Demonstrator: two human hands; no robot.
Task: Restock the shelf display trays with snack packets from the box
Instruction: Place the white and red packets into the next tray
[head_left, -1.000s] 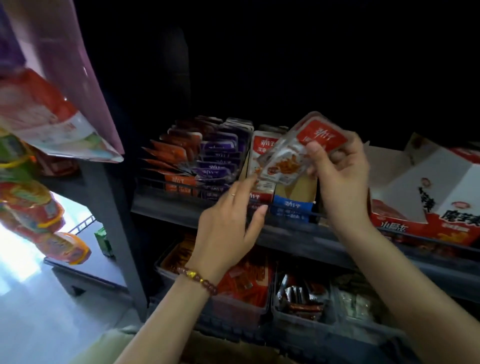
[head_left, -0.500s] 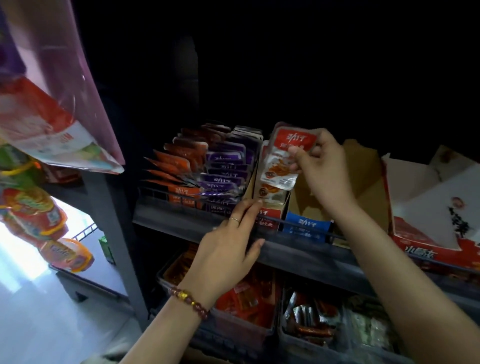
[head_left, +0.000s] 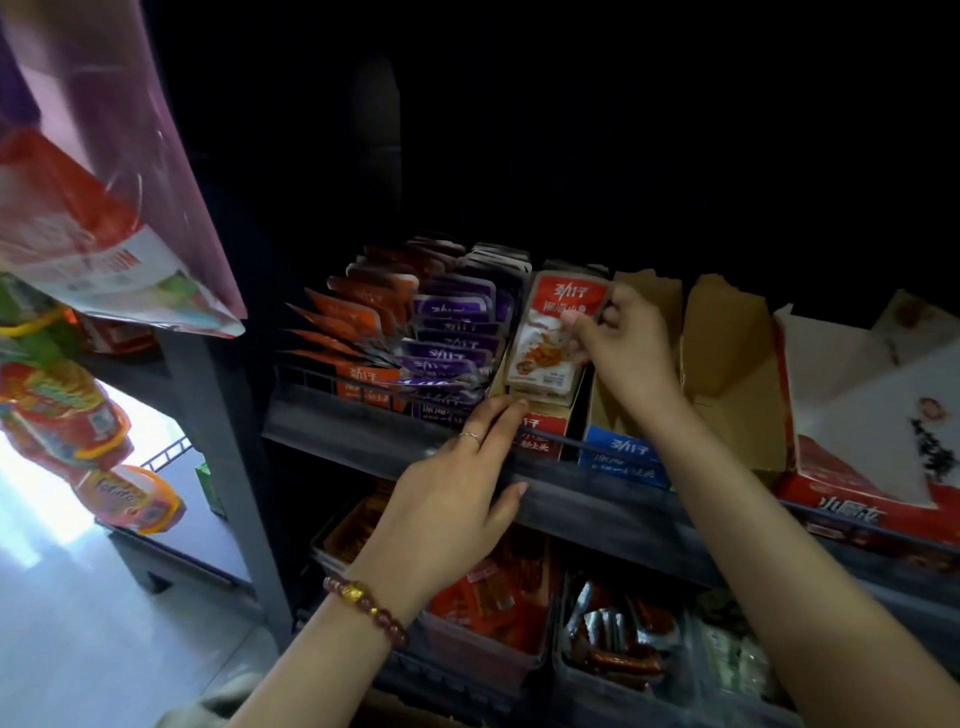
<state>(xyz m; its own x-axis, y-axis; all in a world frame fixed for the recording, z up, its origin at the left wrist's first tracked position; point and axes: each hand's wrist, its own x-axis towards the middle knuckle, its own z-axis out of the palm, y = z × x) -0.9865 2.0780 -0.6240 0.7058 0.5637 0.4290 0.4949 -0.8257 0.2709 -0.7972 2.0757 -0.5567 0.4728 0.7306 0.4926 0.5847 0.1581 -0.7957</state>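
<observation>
We see the right hand (head_left: 618, 353) pinching a packet (head_left: 553, 332) by its right edge, thumb in front and the other fingers curled behind it. The packet stands nearly upright, with a red band on top and a clear window below. Its lower end is down inside the red tray (head_left: 543, 434), in front of other packets of its kind. It lies just left of the right hand and just above the left hand's fingertips, apart from them as far as we can tell.

The left hand (head_left: 457, 499) is open and holds nothing. Its fingers lie straight and together, tips against the top front lip of the red tray, and the thumb is spread out below along the edge of the shelf (head_left: 613, 512). A ring (head_left: 470, 437) sits on one finger and a bead bracelet (head_left: 366, 605) on the wrist.

Left of the packet, above the left hand, stand rows of purple packets (head_left: 457, 332) and, further left, orange packets (head_left: 358, 322). Under the right wrist sits the blue tray (head_left: 618, 457), its brown card inside showing. Well to the right of the right arm, the white-and-red box (head_left: 857, 415) rests on the same shelf with its flaps open. Below both forearms, bins (head_left: 493, 654) on the lower shelf hold more snacks.
</observation>
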